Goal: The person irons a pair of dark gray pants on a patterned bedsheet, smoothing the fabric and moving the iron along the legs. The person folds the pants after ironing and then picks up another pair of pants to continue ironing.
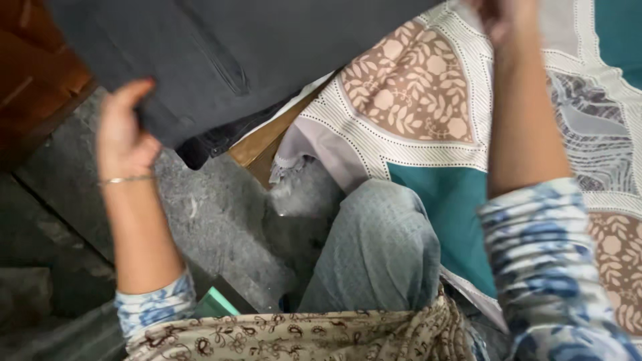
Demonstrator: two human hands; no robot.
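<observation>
My left hand [124, 134] is curled shut on the lower left edge of a dark grey garment [227, 53], thumb on top and fingers tucked under the cloth. A thin bangle [127, 179] sits on that wrist. The garment is held up in front of me and stretches across the top of the view, with a stitched slit pocket showing near its middle. My right hand [501, 17] is raised at the top edge of the view, near the garment's right end; it is blurred and partly cut off, so I cannot tell how it is closed or whether it grips the cloth. Under my right arm lies a bed covered with a patterned bedsheet [414, 100] in teal, brown and white. My knee in grey trousers [381, 247] rests against it. The grey floor [221, 227] is below my left arm.
</observation>
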